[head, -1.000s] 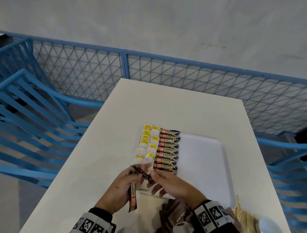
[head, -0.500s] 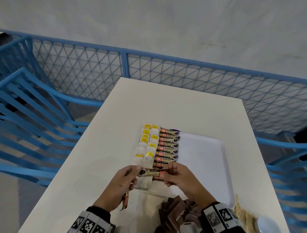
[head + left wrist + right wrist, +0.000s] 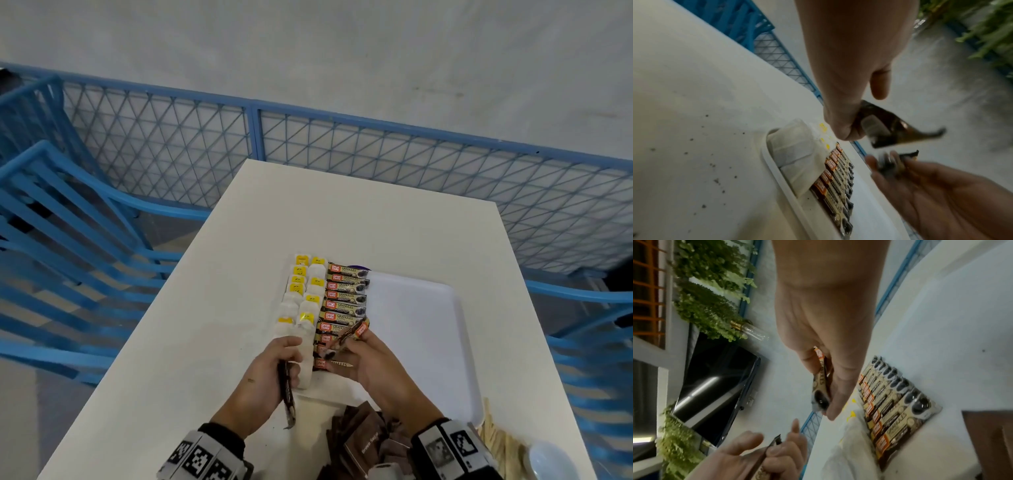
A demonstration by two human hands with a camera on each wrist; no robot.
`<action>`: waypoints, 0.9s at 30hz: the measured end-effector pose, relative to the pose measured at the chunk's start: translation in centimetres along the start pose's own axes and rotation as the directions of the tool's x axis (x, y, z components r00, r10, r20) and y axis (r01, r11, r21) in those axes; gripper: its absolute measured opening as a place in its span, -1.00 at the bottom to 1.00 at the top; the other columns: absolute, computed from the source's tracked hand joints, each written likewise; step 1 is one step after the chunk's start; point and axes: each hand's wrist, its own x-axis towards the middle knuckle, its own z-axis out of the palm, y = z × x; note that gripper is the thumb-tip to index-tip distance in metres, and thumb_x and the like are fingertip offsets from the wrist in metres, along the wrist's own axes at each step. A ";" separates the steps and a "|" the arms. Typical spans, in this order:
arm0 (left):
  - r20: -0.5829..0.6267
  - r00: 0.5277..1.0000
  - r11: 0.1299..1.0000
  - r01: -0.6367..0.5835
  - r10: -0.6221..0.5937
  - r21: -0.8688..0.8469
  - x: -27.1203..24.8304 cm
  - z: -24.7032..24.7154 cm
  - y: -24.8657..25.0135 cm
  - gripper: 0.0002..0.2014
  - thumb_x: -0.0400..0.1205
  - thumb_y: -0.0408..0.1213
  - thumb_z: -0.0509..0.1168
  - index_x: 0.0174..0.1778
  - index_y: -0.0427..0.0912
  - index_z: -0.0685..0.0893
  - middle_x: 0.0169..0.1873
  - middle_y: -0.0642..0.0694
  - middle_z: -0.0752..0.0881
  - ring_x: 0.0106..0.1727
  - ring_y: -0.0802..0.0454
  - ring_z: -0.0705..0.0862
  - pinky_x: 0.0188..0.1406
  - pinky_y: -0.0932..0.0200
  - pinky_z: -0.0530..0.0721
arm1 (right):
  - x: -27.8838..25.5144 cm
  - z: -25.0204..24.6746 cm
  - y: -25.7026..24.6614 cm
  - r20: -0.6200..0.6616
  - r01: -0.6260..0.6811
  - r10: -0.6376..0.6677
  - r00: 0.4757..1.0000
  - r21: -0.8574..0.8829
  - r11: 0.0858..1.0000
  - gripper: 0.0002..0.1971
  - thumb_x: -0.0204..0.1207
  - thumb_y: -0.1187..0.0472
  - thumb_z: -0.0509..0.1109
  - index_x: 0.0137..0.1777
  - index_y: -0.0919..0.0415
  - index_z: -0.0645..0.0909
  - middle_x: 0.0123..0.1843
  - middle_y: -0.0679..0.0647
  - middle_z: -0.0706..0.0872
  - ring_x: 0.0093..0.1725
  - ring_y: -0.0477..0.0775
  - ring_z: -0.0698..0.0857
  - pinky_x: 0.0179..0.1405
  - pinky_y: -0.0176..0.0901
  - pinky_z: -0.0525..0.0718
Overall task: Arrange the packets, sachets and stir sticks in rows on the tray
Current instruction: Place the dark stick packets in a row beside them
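A white tray (image 3: 414, 329) lies on the table. Its left side carries two columns of tea bags (image 3: 301, 298) and a row of coffee sachets (image 3: 346, 301). My left hand (image 3: 286, 353) is at the tray's near left corner and grips one coffee sachet (image 3: 287, 394), which hangs down on edge. My right hand (image 3: 346, 346) pinches a second coffee sachet (image 3: 354, 331), held tilted just above the near end of the sachet row. In the right wrist view that sachet (image 3: 820, 379) sits between thumb and fingers. The left wrist view shows the left hand's sachet (image 3: 890, 129) gripped in the fist.
A pile of brown sugar packets (image 3: 363, 442) lies at the table's near edge, between my wrists. Wooden stir sticks (image 3: 496, 442) and a white cup (image 3: 548, 459) are at the near right. Blue chairs (image 3: 68, 260) and a blue mesh fence (image 3: 342, 150) surround the table.
The hands, together on one sachet half a second ago, have parted. The right hand now holds that sachet tilted over the row. The left keeps the other sachet and has drawn back.
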 end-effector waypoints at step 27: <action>0.116 0.992 0.878 -0.105 0.057 0.467 -0.6 -3.7 0.1 -0.87 0.35 -0.31 0.53 -0.20 -0.12 0.82 -0.22 -0.05 0.79 -0.13 0.15 0.69 0.02 0.29 0.52 | 1.3 -4.0 2.1 0.065 0.113 -0.164 0.984 -0.946 0.303 -0.86 0.41 0.11 0.51 -0.06 0.08 0.71 -0.14 -0.11 0.52 -0.20 -0.27 0.52 -0.23 -0.56 0.47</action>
